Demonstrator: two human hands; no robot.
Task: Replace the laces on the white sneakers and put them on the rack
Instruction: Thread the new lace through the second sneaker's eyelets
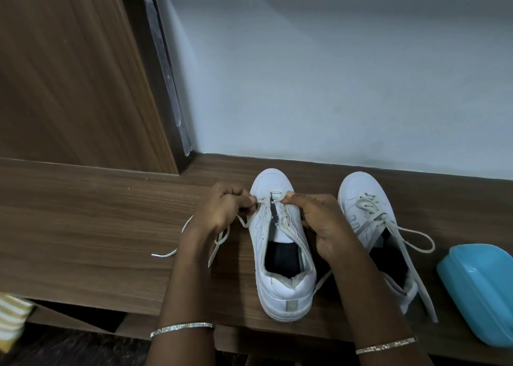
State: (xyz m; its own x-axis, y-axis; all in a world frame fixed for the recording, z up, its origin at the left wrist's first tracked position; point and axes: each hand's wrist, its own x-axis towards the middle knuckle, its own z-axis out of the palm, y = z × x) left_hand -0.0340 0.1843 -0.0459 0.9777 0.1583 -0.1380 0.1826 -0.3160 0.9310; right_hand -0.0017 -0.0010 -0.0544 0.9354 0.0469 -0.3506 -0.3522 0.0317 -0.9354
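Observation:
Two white sneakers stand toe-away on a brown wooden shelf top [91, 227]. My left hand [222, 210] pinches the off-white lace [219, 240] at the lowest eyelets of the left sneaker [280, 243]. My right hand [319, 221] pinches the same lace on the other side of the tongue. The lace's loose ends trail to the left over the wood. The right sneaker [366, 207] is fully laced, its ends lying untied toward the front edge.
A turquoise plastic container [480, 290] lies at the far right by the shelf's front edge. A white wall rises behind the shoes and a wooden panel [69, 74] stands at the left. Striped cloth [14, 318] shows at the lower left.

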